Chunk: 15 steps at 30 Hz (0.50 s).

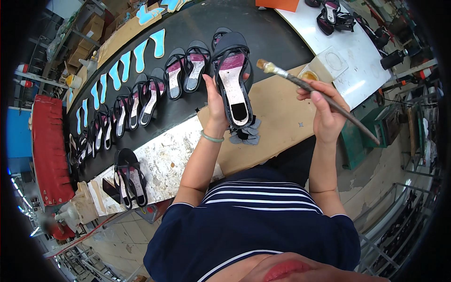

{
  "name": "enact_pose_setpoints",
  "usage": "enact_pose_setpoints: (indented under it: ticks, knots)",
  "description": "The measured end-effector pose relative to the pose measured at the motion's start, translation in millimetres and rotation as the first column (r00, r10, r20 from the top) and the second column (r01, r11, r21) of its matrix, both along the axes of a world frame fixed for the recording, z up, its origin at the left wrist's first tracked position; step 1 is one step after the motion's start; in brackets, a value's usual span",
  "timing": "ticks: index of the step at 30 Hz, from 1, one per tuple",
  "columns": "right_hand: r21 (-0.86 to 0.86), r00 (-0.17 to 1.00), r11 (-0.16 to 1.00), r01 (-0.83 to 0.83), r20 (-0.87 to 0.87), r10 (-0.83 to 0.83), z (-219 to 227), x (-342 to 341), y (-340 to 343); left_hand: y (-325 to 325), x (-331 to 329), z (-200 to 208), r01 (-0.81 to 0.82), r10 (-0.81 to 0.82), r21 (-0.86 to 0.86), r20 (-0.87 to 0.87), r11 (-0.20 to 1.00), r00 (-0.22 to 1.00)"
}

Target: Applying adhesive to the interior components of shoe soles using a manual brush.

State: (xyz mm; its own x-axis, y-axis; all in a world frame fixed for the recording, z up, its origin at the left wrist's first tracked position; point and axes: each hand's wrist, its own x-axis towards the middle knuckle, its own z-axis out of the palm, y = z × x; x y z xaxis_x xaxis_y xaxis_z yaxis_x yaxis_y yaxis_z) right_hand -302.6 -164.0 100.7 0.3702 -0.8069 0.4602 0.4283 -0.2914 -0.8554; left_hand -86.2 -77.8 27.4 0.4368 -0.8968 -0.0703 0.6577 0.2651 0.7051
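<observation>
My left hand (216, 105) is wrapped round the side of a black strappy sandal (232, 87), holding it up with its pale insole, purple band and black heel patch facing me. In my right hand (330, 110) is a long dark-handled brush (299, 82), gripped between thumb and fingers. Its yellowish, coated bristles point left towards the sandal but stay apart from it. Behind the right fingers, a small pot of amber liquid (308, 75) adjoins a whitish block-shaped container (331, 63). Below the sandal lies a small pile of grey and black pads (245, 135), partly covered by it.
Several similar sandals (151, 101) stand in a row along the dark belt (197, 21). Beyond them lie light-blue sole-shaped pieces (126, 66). One pair (130, 181) sits on the stained white board at left. Brown cardboard (277, 117) covers the bench before me; more sandals (334, 19) are at far right.
</observation>
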Motion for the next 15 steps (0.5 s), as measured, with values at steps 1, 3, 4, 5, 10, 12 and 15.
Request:
enact_pose_setpoints:
  ticks: [1, 3, 4, 5, 10, 12, 15]
  knots:
    - [0.005, 1.0, 1.0, 0.023, 0.014, -0.023, -2.3, -4.4, -4.4, 0.1, 0.9, 3.2, 0.067, -0.066, 0.003, -0.037, 0.998, 0.997]
    - [0.049, 0.996, 0.998, 0.044, 0.072, -0.047, -1.2, -11.0, -10.3, -5.2, 5.4, -3.7, 0.168, -0.159, 0.046, -0.145, 0.985, 0.977]
    - [0.095, 0.989, 0.994, 0.063, 0.129, -0.075, -0.6, -15.0, -14.1, -10.6, 9.9, -11.6, 0.271, -0.268, -0.02, -0.23, 0.962, 0.936]
    - [0.103, 0.987, 0.99, 0.099, 0.12, -0.111, -0.5, -21.0, -17.4, -20.0, 9.0, -18.2, 0.242, -0.222, 0.044, -0.268, 0.969, 0.938]
    - [0.135, 0.975, 0.977, 0.167, 0.121, -0.184, -4.2, -49.1, -25.0, -90.7, 5.7, -41.1, 0.266, -0.201, 0.159, -0.338, 0.951, 0.92]
    - [0.148, 0.97, 0.967, 0.205, 0.098, -0.221, -5.5, -59.2, -24.0, -131.8, 16.1, -61.1, 0.252, -0.209, 0.165, -0.238, 0.954, 0.948]
    - [0.135, 0.977, 0.974, 0.183, 0.081, -0.195, -6.7, -62.8, -19.8, -177.7, 56.7, -103.8, 0.028, 0.006, 0.192, -0.175, 0.981, 0.985]
